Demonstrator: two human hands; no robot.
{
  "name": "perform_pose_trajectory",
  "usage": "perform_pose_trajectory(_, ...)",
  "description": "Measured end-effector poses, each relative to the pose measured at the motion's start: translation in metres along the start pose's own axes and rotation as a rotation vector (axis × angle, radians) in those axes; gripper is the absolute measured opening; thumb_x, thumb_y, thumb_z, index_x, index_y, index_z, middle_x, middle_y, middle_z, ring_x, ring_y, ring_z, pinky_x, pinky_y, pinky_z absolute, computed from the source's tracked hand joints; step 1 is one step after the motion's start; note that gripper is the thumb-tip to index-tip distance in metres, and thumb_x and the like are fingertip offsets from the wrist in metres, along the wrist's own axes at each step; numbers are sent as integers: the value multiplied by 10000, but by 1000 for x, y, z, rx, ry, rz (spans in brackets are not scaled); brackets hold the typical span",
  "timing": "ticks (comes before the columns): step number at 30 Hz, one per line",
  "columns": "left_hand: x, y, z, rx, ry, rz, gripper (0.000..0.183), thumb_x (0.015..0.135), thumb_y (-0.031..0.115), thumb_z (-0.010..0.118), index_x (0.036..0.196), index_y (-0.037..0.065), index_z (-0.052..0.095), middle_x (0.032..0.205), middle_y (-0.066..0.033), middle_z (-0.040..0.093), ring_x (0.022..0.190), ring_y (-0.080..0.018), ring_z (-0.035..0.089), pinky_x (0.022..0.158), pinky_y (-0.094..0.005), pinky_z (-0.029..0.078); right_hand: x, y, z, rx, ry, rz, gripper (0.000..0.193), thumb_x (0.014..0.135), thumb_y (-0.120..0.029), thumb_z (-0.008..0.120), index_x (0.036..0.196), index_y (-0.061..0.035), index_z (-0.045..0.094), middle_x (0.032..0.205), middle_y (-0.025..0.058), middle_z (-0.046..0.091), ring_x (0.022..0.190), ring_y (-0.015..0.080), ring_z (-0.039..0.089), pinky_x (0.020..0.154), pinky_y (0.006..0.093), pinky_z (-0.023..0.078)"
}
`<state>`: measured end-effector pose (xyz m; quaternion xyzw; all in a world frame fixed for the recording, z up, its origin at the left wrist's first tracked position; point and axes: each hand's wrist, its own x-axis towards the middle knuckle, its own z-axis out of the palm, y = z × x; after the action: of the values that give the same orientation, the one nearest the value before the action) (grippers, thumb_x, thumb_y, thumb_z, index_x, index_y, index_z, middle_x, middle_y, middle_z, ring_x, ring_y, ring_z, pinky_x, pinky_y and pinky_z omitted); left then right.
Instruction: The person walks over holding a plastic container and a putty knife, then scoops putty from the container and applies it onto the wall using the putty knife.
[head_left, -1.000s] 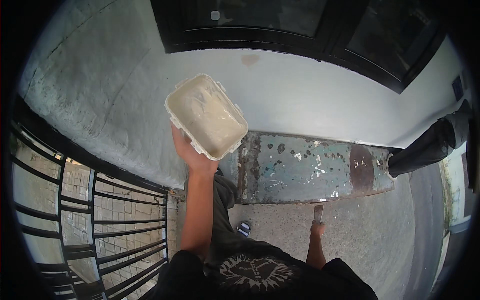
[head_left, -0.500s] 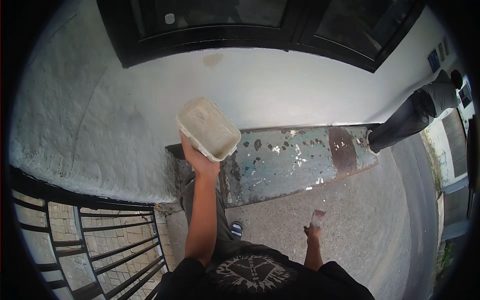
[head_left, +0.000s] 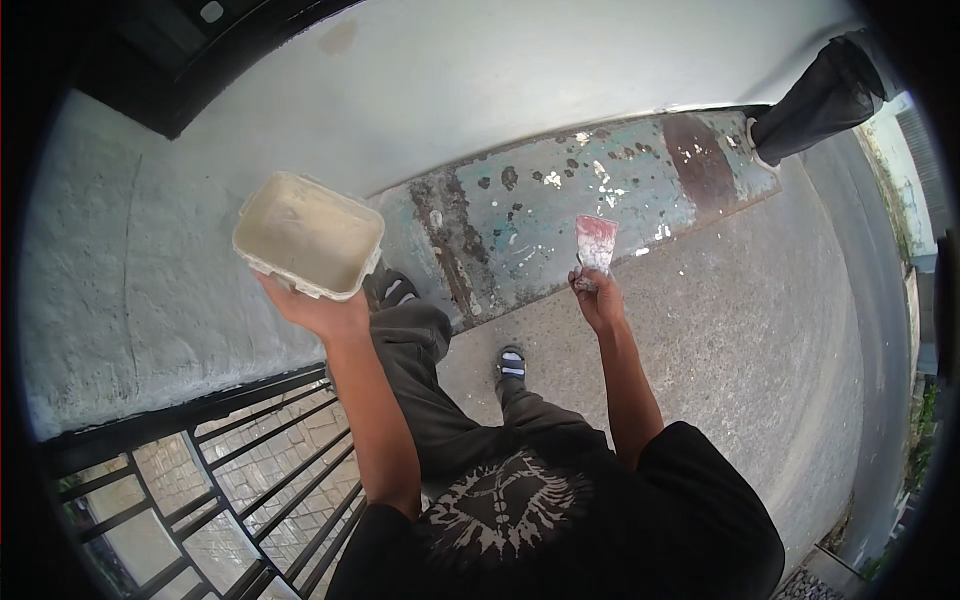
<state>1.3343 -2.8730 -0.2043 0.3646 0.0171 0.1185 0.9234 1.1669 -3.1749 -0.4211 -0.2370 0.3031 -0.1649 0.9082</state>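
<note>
My left hand [head_left: 325, 308] grips a rectangular plastic tub [head_left: 310, 235] from below and along its near side; the inside is coated with a pale, cream-coloured residue. The tub is held up in front of the wall, left of my body. In my right hand [head_left: 598, 293] is a putty knife [head_left: 597, 240], gripped by its handle, which the fingers mostly hide. Its wide blade points away from me and is reddish with white smears. The knife is held above the edge of the painted step and touches nothing else.
A paint-spattered greenish step [head_left: 540, 200] runs along the white wall [head_left: 480, 80]. Black metal railings [head_left: 270, 470] stand at my lower left. Another person's legs [head_left: 815, 105] are at the step's far right end. A dark window frame [head_left: 190, 60] is at upper left.
My right hand has risen forward with the putty knife, from low beside me to over the step's edge. The tub has shifted left in view, and the view has turned.
</note>
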Motion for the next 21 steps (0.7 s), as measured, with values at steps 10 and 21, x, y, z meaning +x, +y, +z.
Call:
perform_pose_trajectory(10,-3,-5,11,-31,-73,-1,544,998,449,336,1407,92,371,1386,-107,432,1263,-296,458,1037,-476,419,-40,-34,23,-76,19,-179,281,793,91,561,1062,44,493,798,100,589,759,185,596,746,308,505)
perform_pose_trajectory(21,0,-32,33,-91,-84,-97,604,977,517,348,1422,108,364,1418,-109,401,1298,-312,420,1054,-503,396,-69,-65,-33,-328,201,-373,360,771,-77,777,1061,-40,567,855,15,617,665,99,580,579,227,430)
